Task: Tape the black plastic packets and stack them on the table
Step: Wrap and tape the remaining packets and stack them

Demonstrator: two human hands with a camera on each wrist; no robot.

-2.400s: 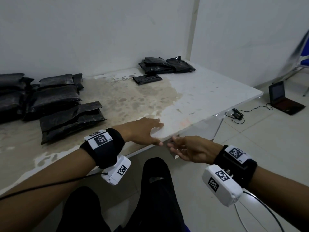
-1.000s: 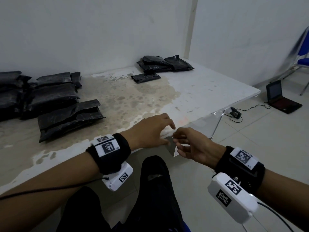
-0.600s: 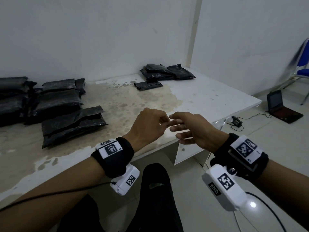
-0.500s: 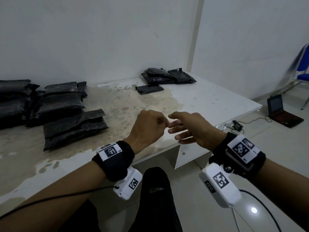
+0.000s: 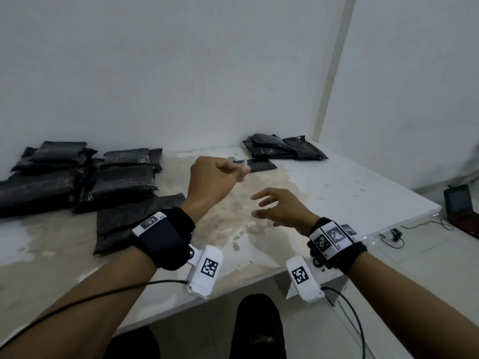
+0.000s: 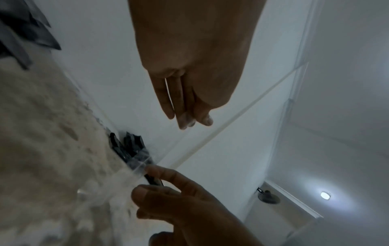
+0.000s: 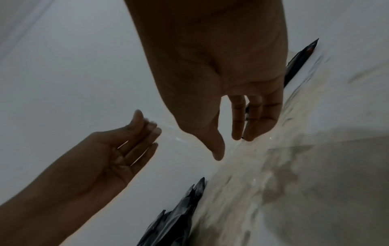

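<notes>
Nearby, packets (image 5: 121, 185) stacked left, laptop (image 5: 461, 207) on floor.

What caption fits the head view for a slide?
Above the stained table, the left hand pinches clear tape; the open right hand hovers near black packets.

No readable words, numbers or brand names appear anywhere before you. The only markings are black-and-white square code patterns: one on the white tag of your left wristband (image 5: 149, 222), one on the white camera housing (image 5: 208, 267) below it, several on your right wristband (image 5: 334, 235) at 4 o'clock, and one on its white housing (image 5: 300, 274).
</notes>
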